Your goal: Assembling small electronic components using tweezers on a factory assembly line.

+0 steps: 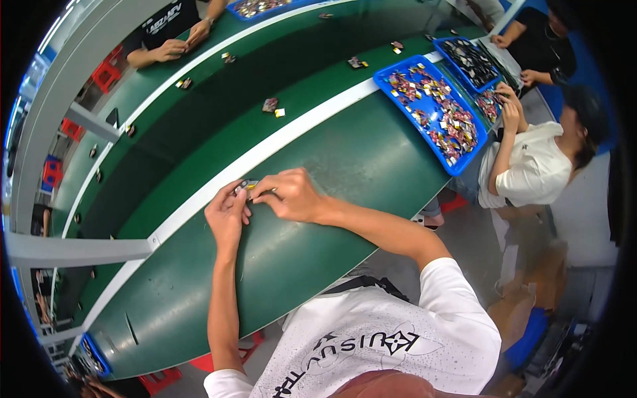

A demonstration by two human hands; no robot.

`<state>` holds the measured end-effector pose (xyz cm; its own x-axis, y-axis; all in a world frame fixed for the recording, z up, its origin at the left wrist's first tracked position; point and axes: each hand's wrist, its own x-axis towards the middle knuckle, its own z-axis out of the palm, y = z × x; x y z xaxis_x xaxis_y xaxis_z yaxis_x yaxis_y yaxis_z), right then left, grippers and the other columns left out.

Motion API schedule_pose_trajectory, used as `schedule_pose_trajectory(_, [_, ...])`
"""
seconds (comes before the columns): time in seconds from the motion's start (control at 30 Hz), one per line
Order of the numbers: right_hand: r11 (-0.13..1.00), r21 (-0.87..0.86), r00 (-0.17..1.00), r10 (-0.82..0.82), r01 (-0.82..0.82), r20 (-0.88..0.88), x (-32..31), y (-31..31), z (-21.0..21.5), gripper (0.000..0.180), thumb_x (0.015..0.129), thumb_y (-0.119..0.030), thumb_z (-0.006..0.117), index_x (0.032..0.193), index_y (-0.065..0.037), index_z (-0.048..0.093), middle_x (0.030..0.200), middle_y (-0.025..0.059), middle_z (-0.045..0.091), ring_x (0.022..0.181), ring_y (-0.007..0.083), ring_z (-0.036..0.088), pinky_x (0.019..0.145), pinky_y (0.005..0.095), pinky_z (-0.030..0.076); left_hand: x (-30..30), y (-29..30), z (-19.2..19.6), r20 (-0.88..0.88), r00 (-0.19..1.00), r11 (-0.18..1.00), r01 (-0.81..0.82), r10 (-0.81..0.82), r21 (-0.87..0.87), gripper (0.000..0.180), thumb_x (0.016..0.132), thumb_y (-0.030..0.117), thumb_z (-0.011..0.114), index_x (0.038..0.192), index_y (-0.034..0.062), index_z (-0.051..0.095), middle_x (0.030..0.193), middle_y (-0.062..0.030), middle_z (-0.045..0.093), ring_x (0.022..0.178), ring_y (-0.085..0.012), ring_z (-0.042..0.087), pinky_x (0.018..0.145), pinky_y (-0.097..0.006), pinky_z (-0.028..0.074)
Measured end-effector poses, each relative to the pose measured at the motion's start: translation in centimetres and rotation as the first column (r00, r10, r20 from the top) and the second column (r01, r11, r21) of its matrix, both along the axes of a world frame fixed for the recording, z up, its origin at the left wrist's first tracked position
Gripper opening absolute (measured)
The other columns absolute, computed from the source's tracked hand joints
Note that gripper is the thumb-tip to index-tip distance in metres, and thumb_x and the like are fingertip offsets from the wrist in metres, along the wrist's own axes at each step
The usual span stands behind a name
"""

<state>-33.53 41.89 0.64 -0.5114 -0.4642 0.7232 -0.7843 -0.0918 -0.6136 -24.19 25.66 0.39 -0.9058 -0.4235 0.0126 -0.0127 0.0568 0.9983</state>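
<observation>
Over the green worktable (332,166), close to its white dividing rail, both my hands meet at a small dark electronic part (247,185) with a silver and a yellow bit. My left hand (227,211) grips the part between thumb and fingers. From the right, my right hand (290,195) reaches in with closed fingers, thumb and forefinger pinched at the part's yellow edge. The fingertips cover much of the part, so its exact shape is hidden.
A blue tray (458,166) of small red, yellow and white parts stands at the right. Behind it is a blue tray of black pieces (468,60). Beyond the rail, a green conveyor belt (219,126) carries scattered parts (270,105). A co-worker (534,156) sits at the right; others work around.
</observation>
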Motion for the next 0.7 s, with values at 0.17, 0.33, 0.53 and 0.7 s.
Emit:
schedule_pose_trajectory(0.17, [0.997, -0.045, 0.997, -0.057, 0.055, -0.050, 0.0, 0.1, -0.2, 0.014, 0.071, -0.001, 0.080, 0.081, -0.008, 0.073, 0.078, 0.0046, 0.075, 0.055, 0.0252, 0.065, 0.052, 0.0338, 0.050, -0.1, 0.3, 0.0, 0.007, 0.998, 0.998, -0.059, 0.059, 0.019, 0.026, 0.098, 0.004, 0.066, 0.120, -0.0096, 0.066, 0.076, -0.0058, 0.066, 0.056, -0.0073, 0.056, 0.045, -0.020, 0.040])
schedule_pose_trajectory(0.33, [0.998, -0.035, 0.997, -0.046, 0.044, -0.059, 0.5, -0.8, -0.7, 0.012, 0.075, -0.003, 0.076, 0.084, -0.010, 0.071, 0.077, 0.0056, 0.074, 0.054, 0.0285, 0.063, 0.053, 0.0352, 0.050, 0.3, 0.7, 0.6, 0.052, 0.991, 0.991, -0.117, 0.120, -0.060, 0.025, 0.097, 0.003, 0.066, 0.119, -0.0089, 0.066, 0.077, -0.0057, 0.065, 0.056, -0.0073, 0.055, 0.044, -0.020, 0.039])
schedule_pose_trajectory(0.53, [0.996, -0.086, 0.996, -0.039, 0.032, -0.084, 0.4, -0.4, -0.6, 0.011, 0.072, -0.001, 0.077, 0.079, -0.008, 0.073, 0.077, 0.0058, 0.074, 0.056, 0.0260, 0.065, 0.054, 0.0337, 0.051, -0.2, 1.5, 0.6, 0.045, 0.984, 0.984, -0.167, 0.170, -0.062, 0.022, 0.092, -0.001, 0.067, 0.113, -0.0073, 0.069, 0.081, -0.0059, 0.066, 0.054, -0.0076, 0.056, 0.043, -0.020, 0.039])
schedule_pose_trajectory(0.7, [0.999, -0.035, 0.996, -0.014, 0.011, -0.088, 0.2, -0.3, -0.8, 0.009, 0.074, -0.002, 0.078, 0.081, -0.007, 0.074, 0.078, 0.0064, 0.075, 0.058, 0.0264, 0.068, 0.056, 0.0341, 0.052, -0.5, 1.3, 0.4, 0.037, 0.986, 0.986, -0.163, 0.163, -0.021, 0.020, 0.090, -0.003, 0.068, 0.110, -0.0088, 0.069, 0.081, -0.0073, 0.067, 0.054, -0.0091, 0.057, 0.042, -0.022, 0.041])
